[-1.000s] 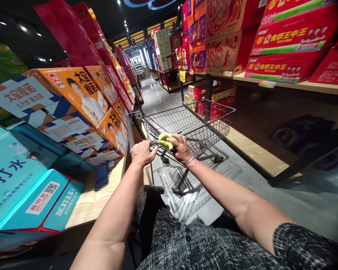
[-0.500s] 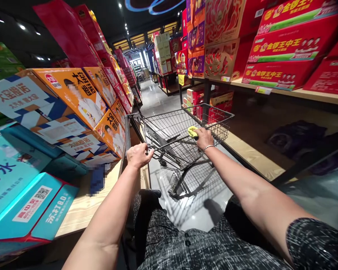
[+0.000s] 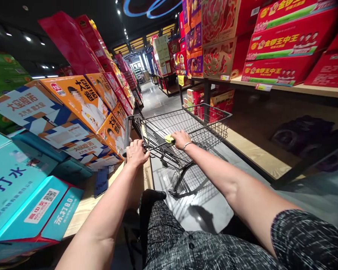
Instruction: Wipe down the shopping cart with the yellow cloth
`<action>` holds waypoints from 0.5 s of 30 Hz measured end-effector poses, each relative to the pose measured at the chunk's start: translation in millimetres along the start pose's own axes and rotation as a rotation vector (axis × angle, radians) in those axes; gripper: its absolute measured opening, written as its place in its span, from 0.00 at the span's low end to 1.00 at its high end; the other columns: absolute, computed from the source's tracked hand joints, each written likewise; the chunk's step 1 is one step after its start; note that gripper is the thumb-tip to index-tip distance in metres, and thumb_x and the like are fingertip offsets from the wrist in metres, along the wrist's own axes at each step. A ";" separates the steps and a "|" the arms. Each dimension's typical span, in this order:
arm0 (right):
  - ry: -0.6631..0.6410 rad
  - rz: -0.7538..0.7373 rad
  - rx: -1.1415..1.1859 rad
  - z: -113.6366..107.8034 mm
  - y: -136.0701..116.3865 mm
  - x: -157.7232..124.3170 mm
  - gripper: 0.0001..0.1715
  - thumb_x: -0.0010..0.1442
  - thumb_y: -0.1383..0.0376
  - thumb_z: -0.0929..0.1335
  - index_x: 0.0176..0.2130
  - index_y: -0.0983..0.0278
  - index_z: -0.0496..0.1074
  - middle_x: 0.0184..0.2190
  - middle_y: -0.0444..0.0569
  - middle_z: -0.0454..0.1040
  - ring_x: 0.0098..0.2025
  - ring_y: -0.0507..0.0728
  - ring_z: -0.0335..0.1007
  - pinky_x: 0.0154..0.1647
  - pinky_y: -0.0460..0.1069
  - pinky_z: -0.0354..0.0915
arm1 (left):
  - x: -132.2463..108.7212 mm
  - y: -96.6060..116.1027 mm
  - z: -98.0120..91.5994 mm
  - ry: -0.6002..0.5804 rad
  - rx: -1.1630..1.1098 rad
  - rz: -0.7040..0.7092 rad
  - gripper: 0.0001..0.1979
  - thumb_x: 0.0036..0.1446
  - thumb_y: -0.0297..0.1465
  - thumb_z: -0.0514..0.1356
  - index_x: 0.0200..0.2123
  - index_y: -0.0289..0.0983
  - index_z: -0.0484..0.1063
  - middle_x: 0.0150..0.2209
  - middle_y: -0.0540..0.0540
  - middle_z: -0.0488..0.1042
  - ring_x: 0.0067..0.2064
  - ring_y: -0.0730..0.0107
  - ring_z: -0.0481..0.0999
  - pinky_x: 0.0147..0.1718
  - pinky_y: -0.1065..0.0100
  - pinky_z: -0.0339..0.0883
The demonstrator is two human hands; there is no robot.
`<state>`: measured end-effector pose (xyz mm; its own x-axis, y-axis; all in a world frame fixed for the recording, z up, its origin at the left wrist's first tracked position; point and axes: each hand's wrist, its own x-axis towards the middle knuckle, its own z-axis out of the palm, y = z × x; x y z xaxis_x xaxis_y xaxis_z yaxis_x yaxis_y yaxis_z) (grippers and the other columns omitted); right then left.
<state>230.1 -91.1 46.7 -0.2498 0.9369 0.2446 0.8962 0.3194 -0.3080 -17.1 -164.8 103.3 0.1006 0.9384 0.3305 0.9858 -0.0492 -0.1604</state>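
Note:
A black wire shopping cart (image 3: 191, 120) stands in front of me, angled across the aisle. My left hand (image 3: 138, 153) is closed around the left end of its handle. On the same bar, my right hand (image 3: 181, 140) presses a yellow-green cloth (image 3: 169, 139) against the handle, fingers wrapped over it. Only a bit of the cloth shows on the left side of that hand. A bracelet circles my right wrist. The cart's basket holds nothing that I can make out.
Orange drink cartons (image 3: 81, 99) and turquoise boxes (image 3: 36, 210) fill the left shelf, close to my left arm. A dark phone-like object (image 3: 101, 182) lies on its wooden edge. Red boxes (image 3: 278, 45) stack on the right shelf. The tiled aisle (image 3: 153, 99) runs on ahead.
My right hand has slid left along the handle with the cloth, closer to my left hand. My left hand stays at the handle's left end. The view has shifted slightly.

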 end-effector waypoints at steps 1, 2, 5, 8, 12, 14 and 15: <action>-0.013 0.035 -0.022 -4.3 11.3 2.9 0.22 0.62 0.71 0.65 0.53 0.57 0.76 0.53 0.57 0.73 0.54 0.68 0.61 0.49 0.60 0.64 | 1.7 4.3 0.9 0.023 -0.014 0.011 0.31 0.59 0.44 0.61 0.62 0.38 0.64 0.64 0.34 0.67 0.64 0.44 0.64 0.58 0.49 0.60; -0.023 0.075 -0.042 -8.0 22.8 5.3 0.21 0.63 0.70 0.65 0.53 0.57 0.75 0.54 0.57 0.73 0.55 0.68 0.61 0.50 0.60 0.64 | 4.5 10.1 1.9 0.033 -0.021 0.045 0.33 0.59 0.44 0.61 0.65 0.38 0.62 0.67 0.34 0.64 0.68 0.44 0.60 0.62 0.47 0.56; -0.042 0.172 -0.093 -14.4 48.8 8.9 0.20 0.63 0.66 0.66 0.54 0.57 0.75 0.55 0.56 0.73 0.57 0.66 0.61 0.54 0.60 0.63 | 17.9 32.7 5.3 -0.035 0.024 0.227 0.29 0.62 0.42 0.59 0.64 0.40 0.64 0.66 0.37 0.67 0.70 0.47 0.58 0.69 0.42 0.41; -0.026 0.201 -0.117 -14.3 53.7 7.7 0.19 0.64 0.67 0.64 0.53 0.58 0.74 0.55 0.56 0.72 0.57 0.66 0.61 0.54 0.59 0.63 | 33.7 52.0 7.8 -0.233 0.140 0.314 0.22 0.63 0.44 0.56 0.54 0.38 0.75 0.50 0.37 0.80 0.58 0.47 0.74 0.66 0.40 0.48; 0.014 0.167 -0.071 -5.6 29.4 2.5 0.20 0.65 0.69 0.62 0.53 0.58 0.74 0.55 0.56 0.72 0.57 0.66 0.61 0.52 0.58 0.63 | 47.4 57.0 7.0 -0.422 0.250 0.302 0.23 0.60 0.50 0.56 0.44 0.39 0.79 0.40 0.38 0.83 0.48 0.49 0.82 0.49 0.56 0.69; 0.028 0.100 -0.026 2.7 6.2 -1.8 0.21 0.64 0.69 0.62 0.54 0.58 0.74 0.55 0.56 0.71 0.56 0.65 0.61 0.51 0.58 0.62 | 50.8 53.2 5.5 -0.434 0.261 0.299 0.23 0.58 0.51 0.58 0.46 0.42 0.78 0.41 0.39 0.83 0.47 0.49 0.82 0.43 0.60 0.71; 0.035 0.050 0.000 7.6 -7.1 -4.6 0.21 0.64 0.69 0.63 0.54 0.57 0.73 0.55 0.56 0.71 0.56 0.65 0.60 0.51 0.57 0.62 | 52.0 50.7 4.9 -0.433 0.266 0.305 0.23 0.57 0.50 0.58 0.47 0.43 0.78 0.42 0.40 0.83 0.47 0.48 0.82 0.41 0.61 0.72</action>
<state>222.2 -96.6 40.7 -0.1920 0.9461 0.2607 0.9072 0.2724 -0.3205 37.4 -116.8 107.8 0.2547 0.9523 -0.1682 0.8480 -0.3035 -0.4346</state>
